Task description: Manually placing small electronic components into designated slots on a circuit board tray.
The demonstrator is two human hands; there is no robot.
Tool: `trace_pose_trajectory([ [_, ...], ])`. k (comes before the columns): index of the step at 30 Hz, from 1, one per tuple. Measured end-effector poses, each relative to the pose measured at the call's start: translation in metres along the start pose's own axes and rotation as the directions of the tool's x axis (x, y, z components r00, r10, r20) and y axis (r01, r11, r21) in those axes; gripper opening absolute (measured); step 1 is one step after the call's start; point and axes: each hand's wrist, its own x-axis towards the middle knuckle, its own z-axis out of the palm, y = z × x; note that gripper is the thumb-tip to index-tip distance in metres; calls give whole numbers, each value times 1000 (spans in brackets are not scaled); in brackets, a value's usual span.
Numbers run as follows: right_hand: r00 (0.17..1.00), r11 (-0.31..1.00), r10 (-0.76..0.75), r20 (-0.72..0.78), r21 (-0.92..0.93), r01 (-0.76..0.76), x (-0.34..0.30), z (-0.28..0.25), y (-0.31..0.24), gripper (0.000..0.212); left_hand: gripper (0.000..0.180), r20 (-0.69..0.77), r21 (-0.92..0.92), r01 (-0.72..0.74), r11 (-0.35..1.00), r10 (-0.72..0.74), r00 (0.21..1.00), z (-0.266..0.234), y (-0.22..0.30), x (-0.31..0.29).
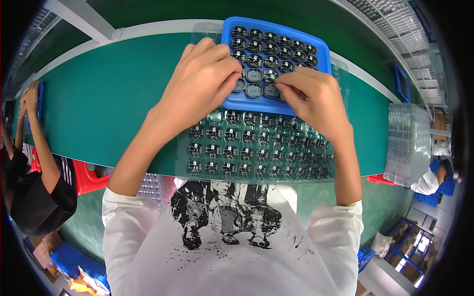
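The left hand [207, 71] and right hand [314, 96] are curling over the tray [323, 56]; their grip is staying unclear. Such crowding is risking knocking parts [254, 75] askew.

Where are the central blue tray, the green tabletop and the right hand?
Blue tray [323, 55], head view: right rim.
Green tabletop [108, 98], head view: bare left stretch.
Right hand [316, 91], head view: its back.

Blue tray [324, 55], green table [113, 89], black-printed white shirt [237, 269]
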Motion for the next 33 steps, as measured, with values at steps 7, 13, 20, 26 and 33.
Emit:
trace_pose_trajectory([
  [7,999,997,-26,30,-73,28,19,19,-1,6,5,28,23,6,1000,-6,1000,8,-11,3],
  [13,998,997,-17,62,-69,22,21,23,-3,7,3,74,9,-1,1000,0,997,9,-11,1],
  [20,995,995,-30,97,-91,39,21,26,-6,6,4,139,40,-25,999,20,990,8,-12,4],
  [26,997,998,-28,73,-61,32,15,32,-1,7,6,160,32,-4,999,-1,987,10,-12,3],
  [33,991,999,30,-132,39,-25,6,9,-19,13,17,28,-122,50,991,-47,998,-19,-5,3],
])
